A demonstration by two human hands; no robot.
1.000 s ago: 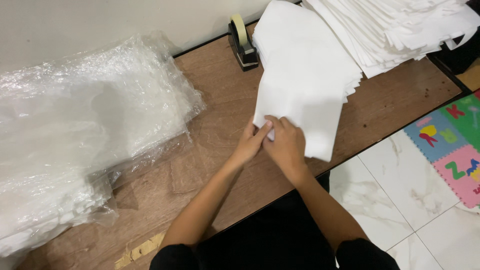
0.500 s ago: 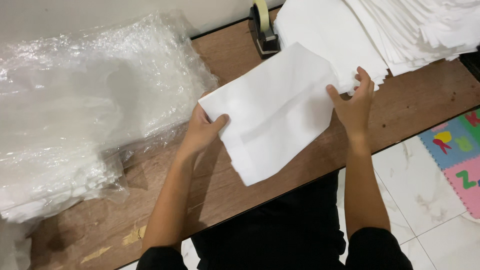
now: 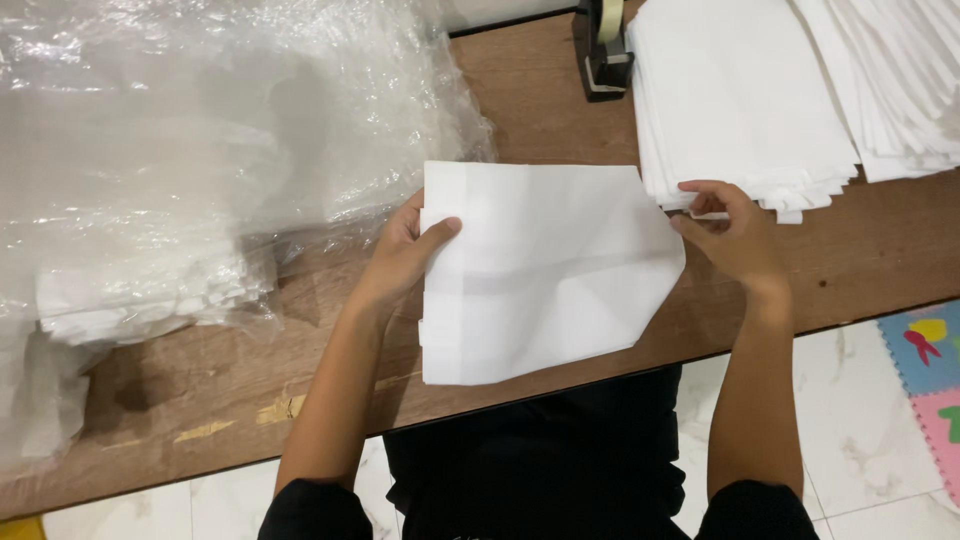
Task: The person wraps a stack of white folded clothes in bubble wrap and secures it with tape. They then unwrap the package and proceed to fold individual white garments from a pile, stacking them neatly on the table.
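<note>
A white folded sheet, shaped like a flat paper bag, lies on the brown wooden table in front of me. My left hand grips its left edge, thumb on top. My right hand pinches its right edge, close to the front of a stack of white sheets.
A big heap of clear plastic wrap with white sheets under it covers the table's left side. A tape dispenser stands at the back. More white sheets fan out at the far right. Coloured foam mats lie on the tiled floor.
The sheet has been turned from tilted to lying straight and flat on the table. Both hands have spread apart to its left and right edges.
</note>
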